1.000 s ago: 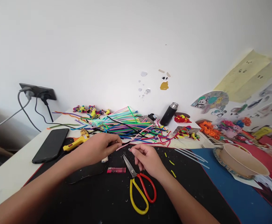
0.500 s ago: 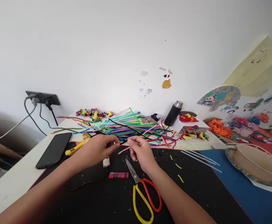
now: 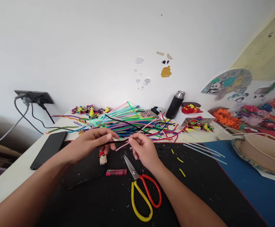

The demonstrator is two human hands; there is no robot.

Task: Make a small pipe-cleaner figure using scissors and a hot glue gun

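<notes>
My right hand (image 3: 143,146) pinches a pink pipe cleaner (image 3: 122,146) and the end of a black pipe cleaner (image 3: 115,142) between thumb and fingers. The black one runs left to my left hand (image 3: 96,142), whose thumb and fingers are closed round it. Below the hands lie scissors (image 3: 135,175) with one yellow and one red handle, blades partly under my right hand. A pink lighter (image 3: 116,172) rests left of them. Just under my left fingers stands a small cream figure with a red top (image 3: 103,159).
Behind the hands spreads a heap of colourful pipe cleaners (image 3: 125,121). A black phone (image 3: 48,149) lies left; a black flask (image 3: 175,105) leans against the wall. Yellow snippets (image 3: 180,160), pale sticks (image 3: 204,152) and a round basket (image 3: 257,157) are to the right.
The camera view has shifted slightly. My left hand has moved left along the black pipe cleaner, showing more of it between the hands. My right hand keeps its pinch.
</notes>
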